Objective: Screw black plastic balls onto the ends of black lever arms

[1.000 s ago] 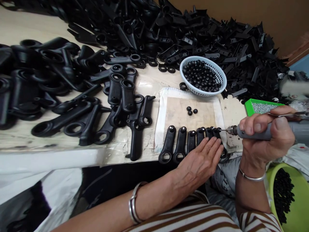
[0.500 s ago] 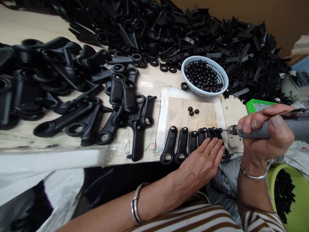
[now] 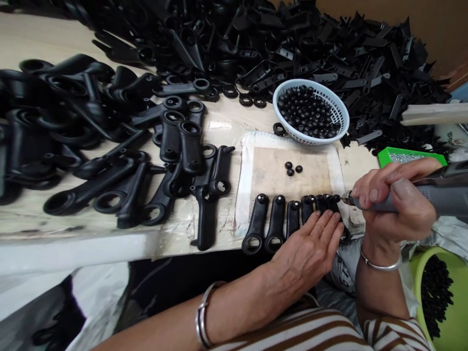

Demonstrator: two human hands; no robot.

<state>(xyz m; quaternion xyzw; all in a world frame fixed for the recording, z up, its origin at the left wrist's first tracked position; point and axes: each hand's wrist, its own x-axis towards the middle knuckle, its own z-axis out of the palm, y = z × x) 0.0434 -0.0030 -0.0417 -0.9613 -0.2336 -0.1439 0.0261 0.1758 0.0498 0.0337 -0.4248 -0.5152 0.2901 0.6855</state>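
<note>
My left hand (image 3: pixel 310 243) lies flat, fingers extended, over the right end of a row of black plastic handles (image 3: pixel 256 222) with ring-shaped ends toward me. Small knobs or screw heads show at their far ends. In my right hand (image 3: pixel 398 200) is a grey electric screwdriver (image 3: pixel 413 199), held level and pointing left. Its bit meets the far end of the rightmost handle, just past my left fingertips; whether a screw sits there is too small to tell. Three loose black knobs (image 3: pixel 290 168) rest on the pale work mat (image 3: pixel 270 156) beyond the row.
A light blue basket (image 3: pixel 310 138) full of black knobs stands behind the mat. Black handles (image 3: pixel 190 146) are heaped left, and more black parts (image 3: pixel 234 39) behind. A green tray (image 3: pixel 413 151) holds small metal pieces. A yellow-green tub (image 3: pixel 453 302) with black pieces sits low right.
The screwdriver and my right hand have shifted slightly left, with the bit closer against the rightmost handle. My left hand stays on the row. The camera view has moved a little.
</note>
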